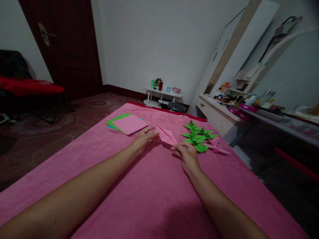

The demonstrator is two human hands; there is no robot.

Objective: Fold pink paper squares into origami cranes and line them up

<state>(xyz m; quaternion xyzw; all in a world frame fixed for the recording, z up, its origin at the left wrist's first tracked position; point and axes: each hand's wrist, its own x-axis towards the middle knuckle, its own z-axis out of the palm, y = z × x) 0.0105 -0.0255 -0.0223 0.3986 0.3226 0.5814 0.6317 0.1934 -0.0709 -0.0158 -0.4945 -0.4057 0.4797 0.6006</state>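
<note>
A partly folded piece of pink origami paper (166, 136) is held just above the pink cloth, long and pointed at its ends, with a crease along it. My left hand (144, 139) grips its left end between thumb and fingers. At the right end, my right hand (186, 153) pinches the other tip. Several green folded paper cranes (196, 137) sit close together to the right of my right hand. Beside them lies a pink folded crane (217, 146). To the left is a stack of square paper sheets (131, 124), pink on top with green and blue showing beneath.
A pink cloth (139, 199) covers the table. Beyond it stands a low white shelf (163, 92) with small items. On the right is a dressing table (221, 109) crowded with bottles. A chair with red fabric (30, 86) and a dark door (64, 43) are at left.
</note>
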